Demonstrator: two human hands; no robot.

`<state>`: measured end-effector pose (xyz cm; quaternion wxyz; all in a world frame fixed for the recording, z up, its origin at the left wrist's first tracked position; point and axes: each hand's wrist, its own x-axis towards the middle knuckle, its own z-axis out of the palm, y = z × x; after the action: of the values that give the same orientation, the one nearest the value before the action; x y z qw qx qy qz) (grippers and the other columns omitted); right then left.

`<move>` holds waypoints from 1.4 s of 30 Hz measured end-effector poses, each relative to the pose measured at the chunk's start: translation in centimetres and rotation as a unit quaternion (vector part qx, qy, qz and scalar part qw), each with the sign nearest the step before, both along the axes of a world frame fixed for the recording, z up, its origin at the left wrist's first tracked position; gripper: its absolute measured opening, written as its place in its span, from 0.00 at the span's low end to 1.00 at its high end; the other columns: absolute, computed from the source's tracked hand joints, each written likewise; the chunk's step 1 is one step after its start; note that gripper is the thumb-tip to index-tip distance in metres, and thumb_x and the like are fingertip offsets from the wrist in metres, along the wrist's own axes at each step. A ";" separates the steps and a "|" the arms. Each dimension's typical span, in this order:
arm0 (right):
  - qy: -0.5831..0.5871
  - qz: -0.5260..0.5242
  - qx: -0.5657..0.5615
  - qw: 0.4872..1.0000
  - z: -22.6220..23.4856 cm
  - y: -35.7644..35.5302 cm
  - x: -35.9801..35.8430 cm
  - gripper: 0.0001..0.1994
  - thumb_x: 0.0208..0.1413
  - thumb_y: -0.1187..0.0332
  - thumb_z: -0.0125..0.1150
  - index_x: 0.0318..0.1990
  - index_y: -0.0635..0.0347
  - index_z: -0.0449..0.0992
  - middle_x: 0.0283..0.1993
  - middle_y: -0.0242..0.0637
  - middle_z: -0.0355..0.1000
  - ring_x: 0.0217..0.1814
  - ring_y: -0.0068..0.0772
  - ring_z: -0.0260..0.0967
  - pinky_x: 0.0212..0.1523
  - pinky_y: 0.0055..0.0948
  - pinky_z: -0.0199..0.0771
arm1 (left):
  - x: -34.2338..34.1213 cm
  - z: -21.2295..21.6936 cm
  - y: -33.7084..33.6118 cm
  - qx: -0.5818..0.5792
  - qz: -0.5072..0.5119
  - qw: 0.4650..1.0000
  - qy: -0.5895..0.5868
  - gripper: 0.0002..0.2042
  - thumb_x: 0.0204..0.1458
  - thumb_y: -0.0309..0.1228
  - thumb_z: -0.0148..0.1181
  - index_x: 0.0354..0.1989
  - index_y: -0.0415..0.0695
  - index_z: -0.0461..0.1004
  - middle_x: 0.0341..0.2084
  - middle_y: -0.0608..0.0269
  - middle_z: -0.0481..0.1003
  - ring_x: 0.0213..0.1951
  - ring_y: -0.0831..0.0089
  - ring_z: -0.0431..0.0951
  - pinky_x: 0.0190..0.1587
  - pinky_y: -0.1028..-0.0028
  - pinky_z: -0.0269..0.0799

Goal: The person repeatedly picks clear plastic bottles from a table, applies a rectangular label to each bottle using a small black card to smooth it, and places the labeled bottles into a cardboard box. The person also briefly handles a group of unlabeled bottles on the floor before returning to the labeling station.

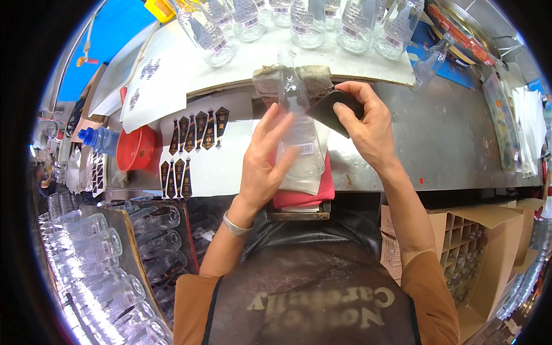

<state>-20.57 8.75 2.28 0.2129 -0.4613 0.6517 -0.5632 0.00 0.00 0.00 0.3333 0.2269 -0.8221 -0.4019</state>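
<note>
A clear glass bottle (293,95) lies in front of me, its neck pointing away and resting on a cloth-wrapped support (319,78). Beneath its base is a folded red cloth (305,196) with a pale sheet over it. My left hand (260,168) is at the bottle's left side, fingers apart and partly smeared by motion; whether they touch the glass I cannot tell. Between the thumb and fingers of my right hand (372,129) is a flat black scraper (330,115), one corner close to the bottle's right side.
Left of the bottle, a white sheet (215,169) carries several dark tie-shaped stickers (201,127). Beside it sits a red bowl (137,150). Upright bottles (307,26) line the white board at the back. Many bottles lie stacked lower left; a divided carton (460,241) stands lower right.
</note>
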 end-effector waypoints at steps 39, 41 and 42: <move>0.472 0.095 -0.141 0.865 4.2 -4.3 2.8 0.05 0.41 0.72 0.63 0.26 0.58 0.72 0.28 0.37 0.72 0.35 0.36 0.72 0.33 0.38 0.74 | 1.6 -2.2 4.3 0.026 0.073 0.997 -0.010 0.67 0.37 0.28 0.80 0.75 0.38 0.24 0.68 0.43 0.58 0.50 0.60 0.75 0.54 0.65 0.73; 0.457 0.229 -0.140 0.848 3.8 -1.9 4.5 0.05 0.40 0.72 0.63 0.25 0.60 0.72 0.26 0.38 0.71 0.33 0.39 0.73 0.33 0.37 0.76 | 1.6 -2.7 4.1 0.015 0.044 0.999 0.028 0.67 0.37 0.26 0.79 0.75 0.38 0.24 0.67 0.43 0.59 0.50 0.60 0.75 0.55 0.64 0.73; 0.437 0.254 -0.146 0.850 3.3 -1.4 4.8 0.05 0.40 0.72 0.63 0.24 0.61 0.73 0.25 0.39 0.71 0.31 0.40 0.73 0.32 0.37 0.77 | 1.6 -1.8 4.1 0.016 0.038 0.999 0.019 0.66 0.37 0.23 0.77 0.75 0.40 0.24 0.67 0.44 0.60 0.51 0.61 0.76 0.56 0.64 0.73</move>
<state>-15.73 7.40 5.54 -0.0281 -0.8352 0.4474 -0.3186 1.57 4.13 -1.85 0.3601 0.2552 -0.7999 -0.4066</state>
